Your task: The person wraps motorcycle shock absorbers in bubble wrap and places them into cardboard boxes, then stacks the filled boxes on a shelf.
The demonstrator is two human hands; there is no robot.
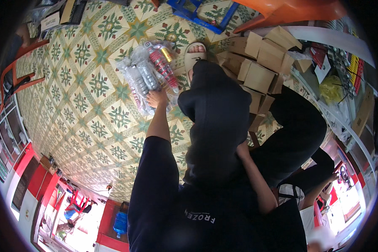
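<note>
Several shock absorbers [161, 66] inside clear bags [125, 65]; left hand [156, 98] touching them, right hand [242, 149] mostly hidden, both grips unclear.

Green Patterns Underfoot, Glare at the Edges

We look down on a floor [88, 88] of cream tiles patterned green and dark red. An orange chair [294, 14] stands at one o'clock, a red-and-white wall [42, 185] at eight. White light floods openings [87, 229] at half past seven and four.
</note>
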